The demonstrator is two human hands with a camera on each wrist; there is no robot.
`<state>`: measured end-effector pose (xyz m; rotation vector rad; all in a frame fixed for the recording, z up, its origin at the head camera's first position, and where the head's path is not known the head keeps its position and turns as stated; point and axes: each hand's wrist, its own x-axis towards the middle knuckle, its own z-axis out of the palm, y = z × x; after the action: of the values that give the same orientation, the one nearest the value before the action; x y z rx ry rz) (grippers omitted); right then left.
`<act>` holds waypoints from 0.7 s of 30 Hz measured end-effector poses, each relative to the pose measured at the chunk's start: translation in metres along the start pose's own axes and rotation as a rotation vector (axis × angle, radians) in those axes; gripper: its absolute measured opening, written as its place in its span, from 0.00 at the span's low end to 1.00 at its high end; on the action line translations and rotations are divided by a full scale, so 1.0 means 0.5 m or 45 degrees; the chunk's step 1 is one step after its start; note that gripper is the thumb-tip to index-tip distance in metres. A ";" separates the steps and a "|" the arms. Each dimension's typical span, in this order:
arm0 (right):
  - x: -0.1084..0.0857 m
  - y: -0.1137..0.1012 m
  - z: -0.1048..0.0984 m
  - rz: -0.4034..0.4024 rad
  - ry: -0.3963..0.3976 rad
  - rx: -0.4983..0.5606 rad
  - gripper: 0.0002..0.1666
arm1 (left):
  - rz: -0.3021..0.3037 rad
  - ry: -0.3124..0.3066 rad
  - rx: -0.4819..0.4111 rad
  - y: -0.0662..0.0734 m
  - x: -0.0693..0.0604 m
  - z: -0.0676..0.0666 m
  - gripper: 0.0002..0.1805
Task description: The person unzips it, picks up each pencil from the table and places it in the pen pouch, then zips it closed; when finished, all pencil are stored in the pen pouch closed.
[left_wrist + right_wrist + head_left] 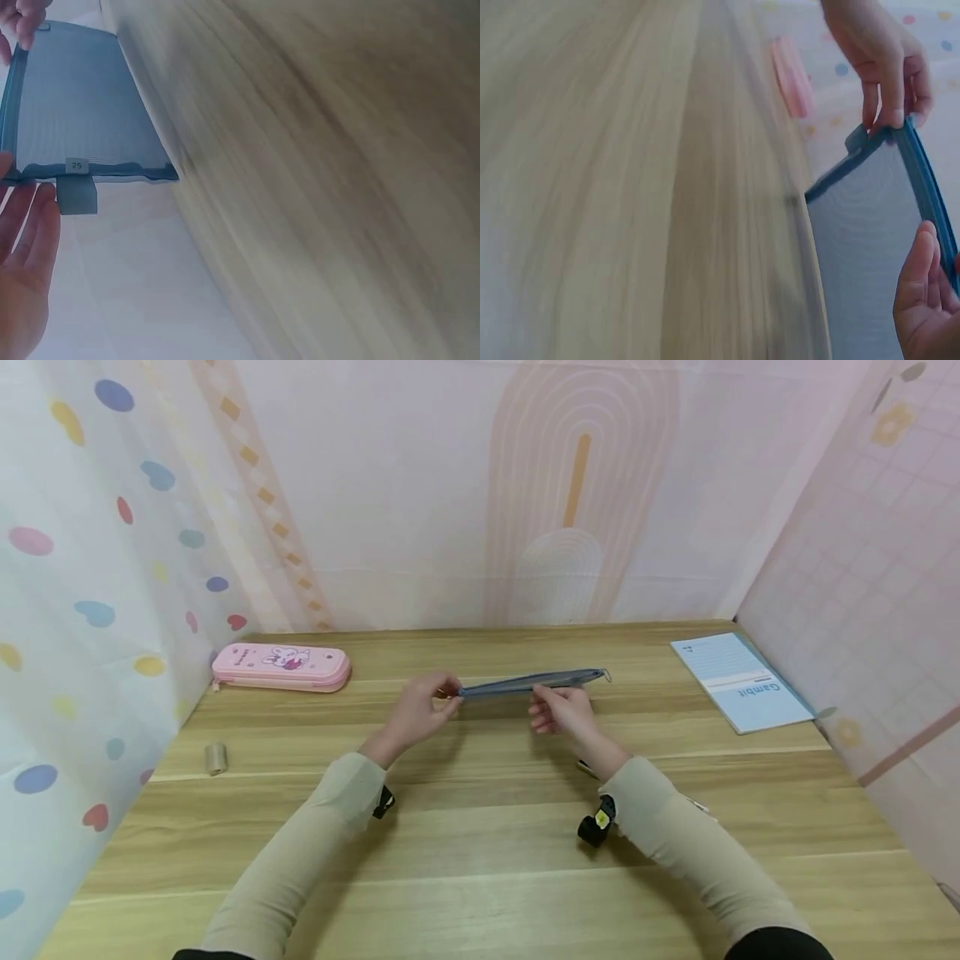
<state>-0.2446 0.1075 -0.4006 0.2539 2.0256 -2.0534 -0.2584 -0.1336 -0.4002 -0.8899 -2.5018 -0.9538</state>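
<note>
Mesh pouch (517,683) | long axis — sideways | looped end (591,676) — points right

On the counter (480,877), a pink case (281,667) lies back left, a small cylinder (216,758) nearer the front, a notebook (742,682) back right; patterned cloth (390,485) hangs behind.

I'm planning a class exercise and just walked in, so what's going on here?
A person's left hand pinches a corner of a blue mesh pouch, while the right hand grips its edge farther along, so it is held above a wooden table. A pink pencil case lies at the back left, and a light-blue notebook at the back right.
</note>
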 end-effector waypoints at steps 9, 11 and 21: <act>-0.006 -0.015 0.006 0.165 0.037 0.244 0.20 | 0.140 -0.129 0.059 -0.004 -0.012 0.010 0.08; -0.005 -0.012 0.006 0.167 0.037 0.230 0.20 | 0.146 -0.191 0.081 -0.002 -0.014 0.010 0.10; -0.002 0.008 0.017 0.168 0.002 0.193 0.19 | 0.058 -0.441 0.241 0.052 0.048 0.037 0.16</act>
<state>-0.2420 0.0989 -0.4040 0.4054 1.8041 -2.1258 -0.2607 -0.0951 -0.3894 -1.1249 -2.7838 -0.5741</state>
